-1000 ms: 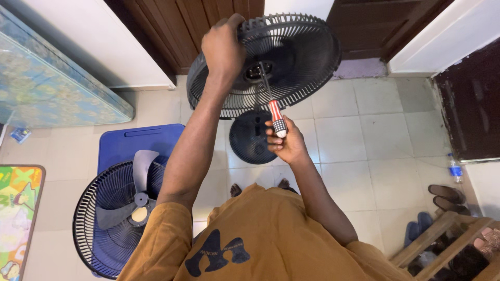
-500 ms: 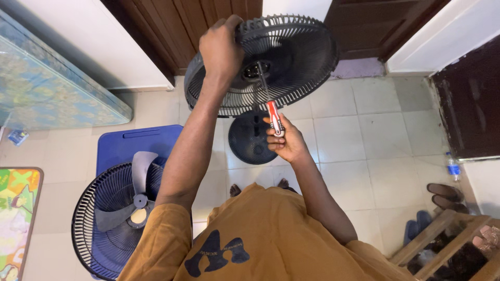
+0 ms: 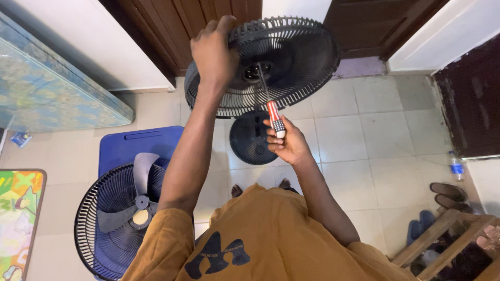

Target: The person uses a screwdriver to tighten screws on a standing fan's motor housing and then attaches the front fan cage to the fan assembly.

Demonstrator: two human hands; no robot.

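A black fan guard [image 3: 291, 62] on a standing fan tilts toward me in front of the doors. My left hand [image 3: 212, 51] grips its upper left rim. My right hand [image 3: 286, 141] holds a screwdriver [image 3: 275, 118] with a red, white and blue handle. The screwdriver's shaft reaches up through the guard to the hub [image 3: 256, 71]. The fan's round black base [image 3: 250, 139] stands on the tiled floor just below the guard.
A second fan guard with grey blades [image 3: 122, 211] lies on a blue lid [image 3: 136, 143] at the left. A patterned mattress [image 3: 47, 88] leans at the far left. Shoes [image 3: 448, 195], a wooden rack [image 3: 448, 244] and a water bottle [image 3: 456, 167] sit at the right.
My left hand has shifted slightly left along the guard's rim. The screwdriver handle has turned a little in my right hand.
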